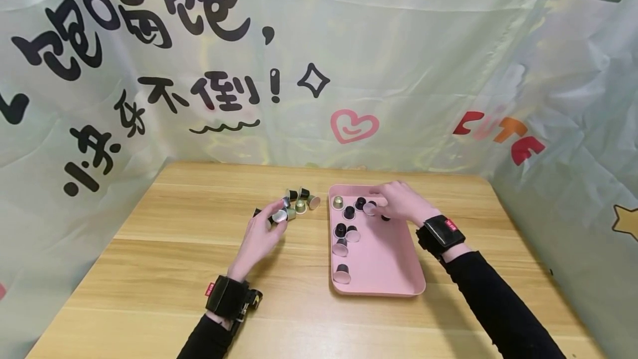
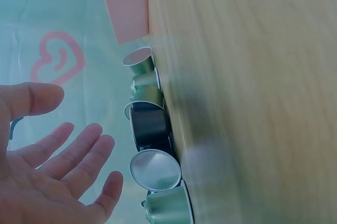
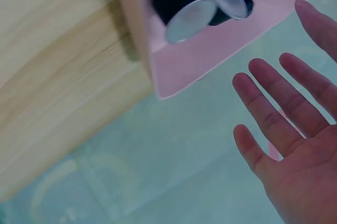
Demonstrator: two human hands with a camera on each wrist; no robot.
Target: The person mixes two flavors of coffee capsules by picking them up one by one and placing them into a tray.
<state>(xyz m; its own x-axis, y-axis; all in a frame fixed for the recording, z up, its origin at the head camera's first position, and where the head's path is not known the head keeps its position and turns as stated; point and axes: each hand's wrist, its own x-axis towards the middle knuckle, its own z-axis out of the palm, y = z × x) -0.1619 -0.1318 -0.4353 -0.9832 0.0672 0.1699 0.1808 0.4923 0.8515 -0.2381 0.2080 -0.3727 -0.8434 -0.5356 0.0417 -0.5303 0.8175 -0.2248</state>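
My left hand (image 1: 259, 240) hovers at the near left side of a group of coffee capsules on the table, fingers spread and nothing held. In the left wrist view that group forms a row, with a black capsule (image 2: 150, 126), a silver-lidded capsule (image 2: 155, 170) and a green capsule (image 2: 168, 205). Over the far right part of a pink tray (image 1: 384, 262) is my right hand (image 1: 401, 202), its fingers apart and the palm bare. Several capsules lie in the tray, among them a gold capsule (image 1: 338, 202), a dark grey capsule (image 1: 342, 273) and a black white-lidded capsule (image 3: 190, 20).
The tray stands on a wooden table (image 1: 164, 270), right of the loose capsules. A printed cloth (image 1: 294, 10) hangs behind the table and along its sides. Black straps are worn on the left wrist (image 1: 227, 298) and right wrist (image 1: 441, 234).
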